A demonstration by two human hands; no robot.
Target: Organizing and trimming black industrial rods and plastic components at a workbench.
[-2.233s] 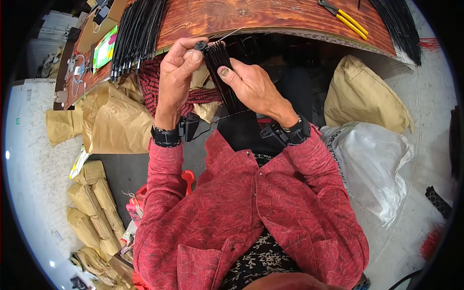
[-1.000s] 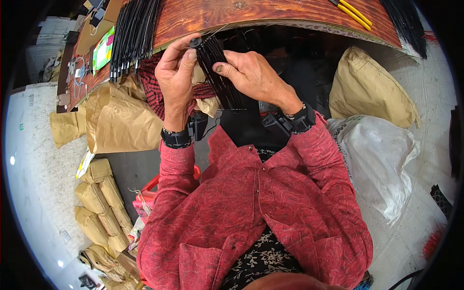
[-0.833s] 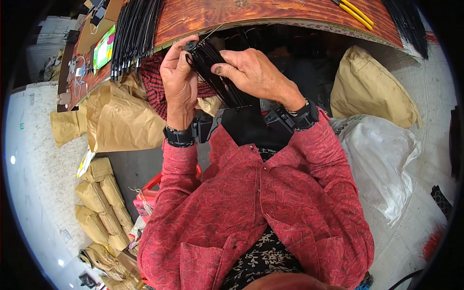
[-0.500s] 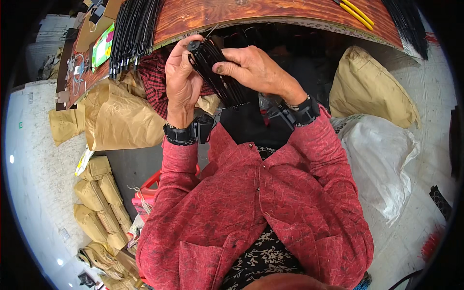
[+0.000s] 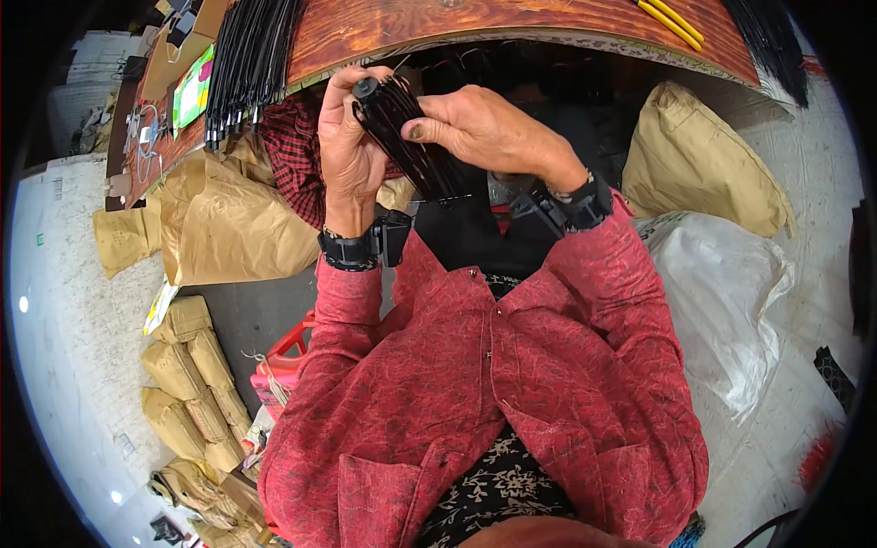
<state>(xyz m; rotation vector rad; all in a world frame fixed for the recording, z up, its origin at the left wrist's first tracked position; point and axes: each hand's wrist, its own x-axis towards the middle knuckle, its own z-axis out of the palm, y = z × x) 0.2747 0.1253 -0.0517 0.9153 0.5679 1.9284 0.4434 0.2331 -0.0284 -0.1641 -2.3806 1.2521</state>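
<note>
Below the counter (image 5: 512, 23) edge, left hand (image 5: 352, 151) clasps the black strip bundle (image 5: 406, 137); right hand (image 5: 480, 132) pinching it should keep ends flush

A bundle of thin black strips (image 5: 406, 137) is up in the air just below the near edge of the wooden desk (image 5: 512, 18), gripped between both hands. The strips are long, slim and glossy black, packed tight side by side. The bundle runs on a slant, its upper end at the top left, capped by a small dark rounded tip, its lower end angling down to the right. The left hand (image 5: 347, 151) wraps the upper part; the right hand (image 5: 484, 132) pinches across the middle from the other side.
</note>
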